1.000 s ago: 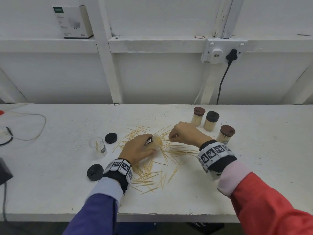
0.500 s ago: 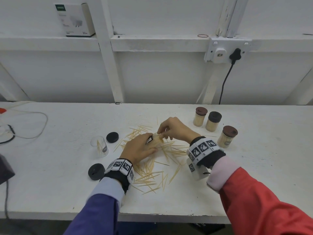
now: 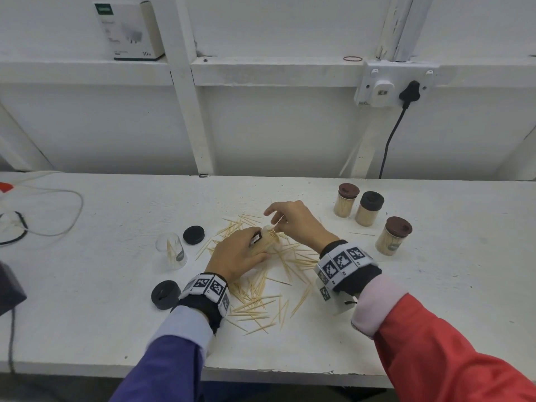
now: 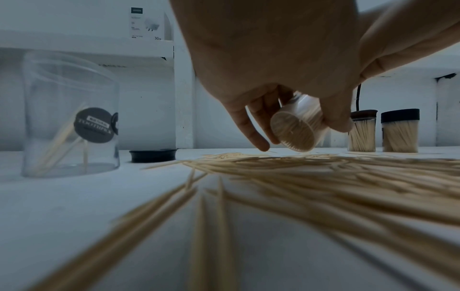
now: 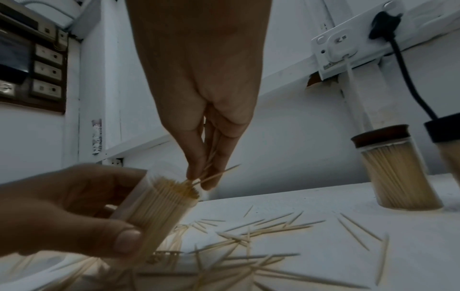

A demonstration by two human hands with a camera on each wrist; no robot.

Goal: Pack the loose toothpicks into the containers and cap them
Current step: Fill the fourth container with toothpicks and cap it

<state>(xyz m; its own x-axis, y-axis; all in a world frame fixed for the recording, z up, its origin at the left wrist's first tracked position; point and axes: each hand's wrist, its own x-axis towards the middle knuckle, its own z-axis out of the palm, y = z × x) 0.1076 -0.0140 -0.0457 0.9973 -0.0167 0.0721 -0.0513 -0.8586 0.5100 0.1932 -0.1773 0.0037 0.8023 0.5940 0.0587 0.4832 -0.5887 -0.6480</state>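
Note:
Loose toothpicks (image 3: 261, 291) lie scattered mid-table. My left hand (image 3: 240, 253) grips a clear container (image 5: 159, 204) packed with toothpicks, tilted with its mouth toward the right hand; its base shows in the left wrist view (image 4: 293, 133). My right hand (image 3: 290, 219) pinches a few toothpicks (image 5: 214, 175) at the container's mouth. A nearly empty open container (image 3: 171, 253) stands to the left. Two black caps (image 3: 193, 235) (image 3: 165, 294) lie near it. Three capped full containers (image 3: 346, 200) (image 3: 369, 208) (image 3: 394, 235) stand at the right.
Cables (image 3: 43, 210) trail on the table's far left, beside a dark object (image 3: 8, 285) at the edge. A wall socket with a black plug (image 3: 409, 92) hangs above the capped containers. A white box (image 3: 130, 30) sits on the ledge.
My right hand rose from the scattered toothpicks and moved left to the mouth of the held container, bringing a few toothpicks. The left hand stayed put with the container.

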